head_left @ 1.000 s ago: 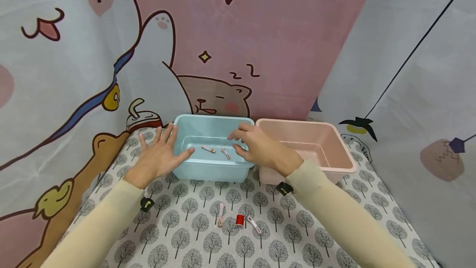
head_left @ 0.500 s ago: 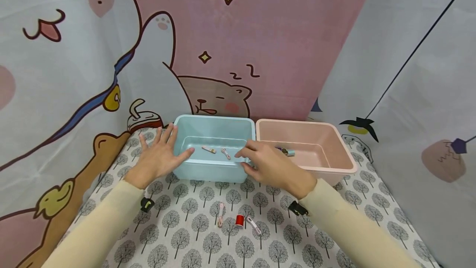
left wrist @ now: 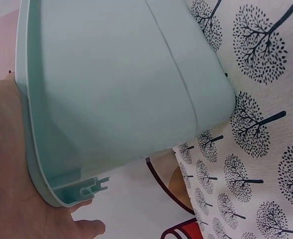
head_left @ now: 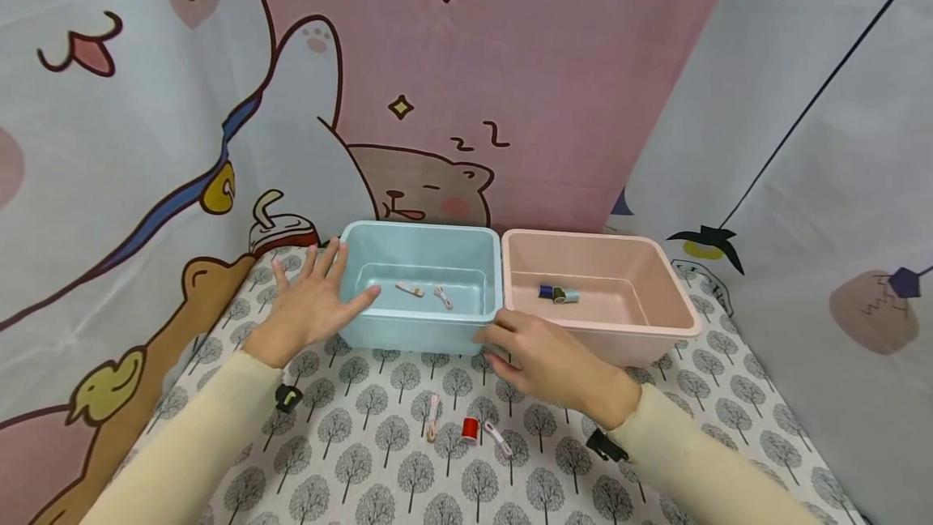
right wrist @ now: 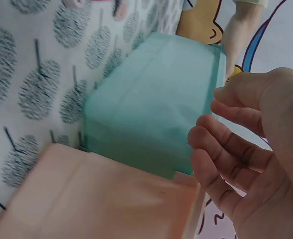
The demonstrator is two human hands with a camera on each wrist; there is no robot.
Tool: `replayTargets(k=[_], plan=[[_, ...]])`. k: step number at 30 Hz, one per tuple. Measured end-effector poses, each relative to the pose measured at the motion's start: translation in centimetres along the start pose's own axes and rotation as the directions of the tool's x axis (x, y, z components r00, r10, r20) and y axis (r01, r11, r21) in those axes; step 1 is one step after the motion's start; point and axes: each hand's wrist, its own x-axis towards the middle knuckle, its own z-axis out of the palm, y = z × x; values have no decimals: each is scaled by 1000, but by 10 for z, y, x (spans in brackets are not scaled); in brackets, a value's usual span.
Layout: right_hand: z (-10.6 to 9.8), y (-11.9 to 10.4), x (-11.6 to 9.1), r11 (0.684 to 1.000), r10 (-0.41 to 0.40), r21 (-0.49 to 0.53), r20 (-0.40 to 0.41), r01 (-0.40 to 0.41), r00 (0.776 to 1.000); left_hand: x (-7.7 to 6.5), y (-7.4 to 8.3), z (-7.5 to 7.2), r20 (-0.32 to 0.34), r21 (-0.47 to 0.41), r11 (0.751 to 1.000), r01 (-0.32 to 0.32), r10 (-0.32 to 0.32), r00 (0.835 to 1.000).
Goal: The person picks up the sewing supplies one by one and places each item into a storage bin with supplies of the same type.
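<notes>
A red thread spool (head_left: 470,429) is sitting on the tree-print cloth (head_left: 364,411) between two slim pinkish pieces (head_left: 498,439). Beyond, the right hand (head_left: 550,363) is curving loosely by the near right corner of the blue bin (head_left: 411,335), holding nothing. The left hand (head_left: 309,308) is spreading wide at the bin's left rim. Two slim strips (head_left: 443,298) are lying inside; three small spools (head_left: 571,296) are lying in the pink bin (head_left: 634,340), standing just right.

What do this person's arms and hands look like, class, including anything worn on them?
Both sleeves are long, plain and cream. The left hand and right hand are ungloved. At each sleeve's end sits a small black object; the left one bears a yellow-green mark.
</notes>
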Motion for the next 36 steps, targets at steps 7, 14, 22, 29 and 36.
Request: replayTargets(k=[7,14,22,29,36], plan=[[13,-5,-22,994,97,43,95,-101,991,1,1,0,1,-5,1000,2,-2,1000],[29,-6,-44,974,178,103,187,-200,966,1,2,0,3,-7,1000,4,-4,1000],[38,-8,-58,953,206,161,274,-256,939,0,1,-1,12,-14,1000,8,-8,1000],[49,-14,-65,922,192,258,340,-288,920,-1,1,-2,7,0,1000,4,-4,1000],[55,-19,-68,895,223,280,397,-348,891,-1,2,-2,8,-8,1000,2,-2,1000]])
